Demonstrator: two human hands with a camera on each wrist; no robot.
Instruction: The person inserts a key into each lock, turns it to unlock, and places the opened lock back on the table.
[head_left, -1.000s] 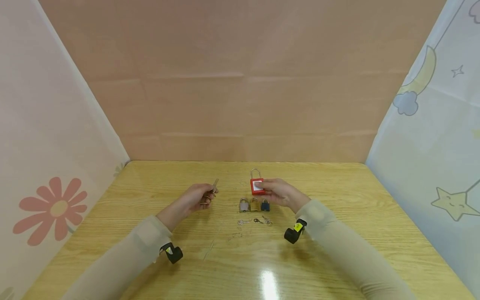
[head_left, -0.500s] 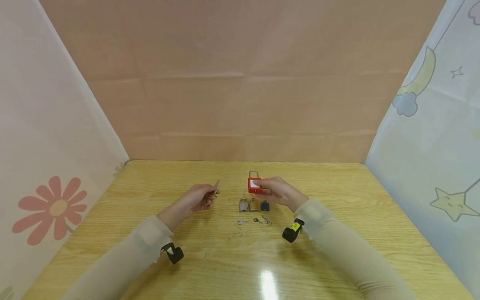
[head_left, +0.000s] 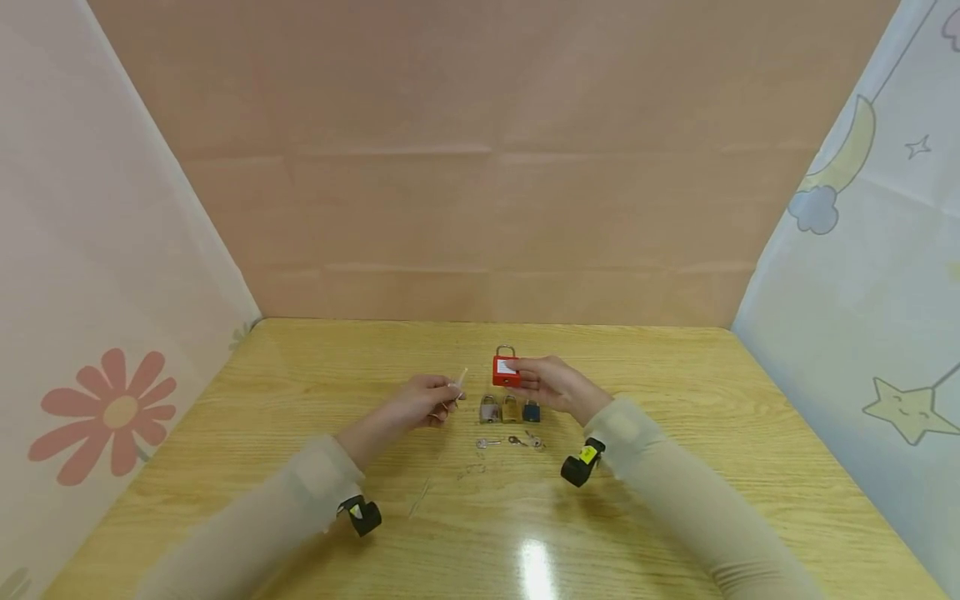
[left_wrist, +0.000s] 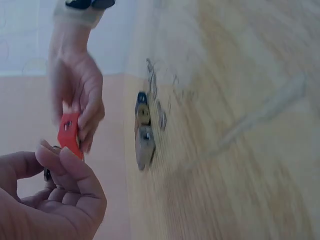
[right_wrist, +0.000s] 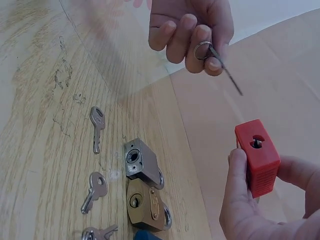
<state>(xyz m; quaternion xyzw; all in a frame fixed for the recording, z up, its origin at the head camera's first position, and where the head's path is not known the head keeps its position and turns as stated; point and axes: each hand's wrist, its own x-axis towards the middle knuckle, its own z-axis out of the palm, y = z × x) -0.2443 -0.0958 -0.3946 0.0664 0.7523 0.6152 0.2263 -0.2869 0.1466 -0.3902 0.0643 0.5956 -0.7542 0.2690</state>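
Observation:
A key [right_wrist: 227, 74] with a split ring is pinched between the thumb and fingers of my left hand [head_left: 423, 402], its blade pointing toward the lock. My right hand [head_left: 558, 385] grips a red padlock [head_left: 506, 372] by its body, above the table. The padlock has a white label and a tall metal shackle. Its keyhole faces the key in the right wrist view, with a gap between key tip and lock. In the left wrist view my fingers hide most of the key.
Below the red padlock, a silver padlock [right_wrist: 142, 159], a brass padlock [right_wrist: 145, 206] and a dark blue padlock [head_left: 531, 411] stand in a row on the wooden table [head_left: 660, 367]. Nearer lie a silver key [right_wrist: 97, 127], another key [right_wrist: 95, 191] and a small bunch of keys [right_wrist: 99, 233].
My left hand has moved right with the key, closer to the red padlock. My right hand has shifted the padlock slightly left and tilted its keyhole side into view.

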